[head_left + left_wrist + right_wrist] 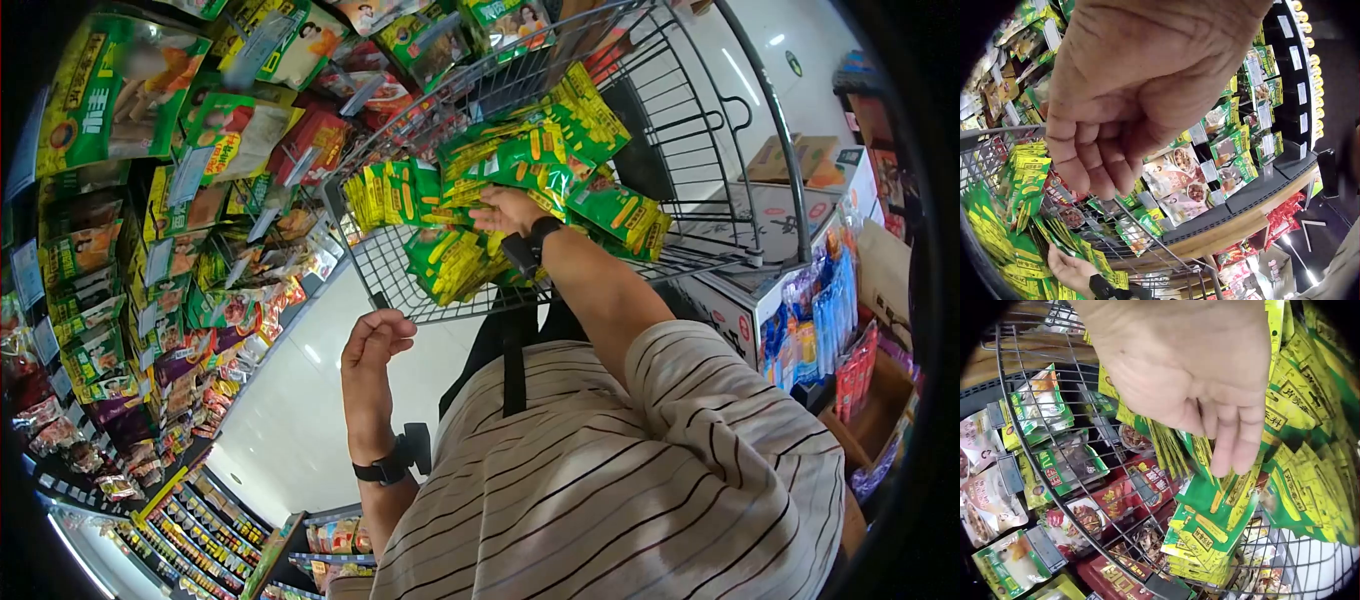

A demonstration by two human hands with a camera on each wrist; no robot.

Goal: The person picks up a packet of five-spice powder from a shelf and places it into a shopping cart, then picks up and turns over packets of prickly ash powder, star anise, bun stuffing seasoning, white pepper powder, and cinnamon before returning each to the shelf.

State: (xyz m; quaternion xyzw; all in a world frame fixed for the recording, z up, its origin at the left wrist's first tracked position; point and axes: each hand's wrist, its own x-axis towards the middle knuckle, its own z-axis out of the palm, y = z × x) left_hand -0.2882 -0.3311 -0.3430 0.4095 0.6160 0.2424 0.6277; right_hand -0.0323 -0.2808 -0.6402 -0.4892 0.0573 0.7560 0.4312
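My right hand is inside the shopping cart, over piles of green and yellow spice packets. In the right wrist view its fingers reach down, fairly straight, against the front of a packet. Bundles of the same packets lie on both sides of this hand. Outside the cart's near corner, my left hand is raised with its fingers loosely bent. Nothing shows in its grasp in the left wrist view, where the fingers hang in front of the shelf goods.
Hanging food packets fill a tall shelf rack on the left, close to the cart's side. A white display box stands on the right, with blue packs beside it. Pale glossy floor shows below the cart.
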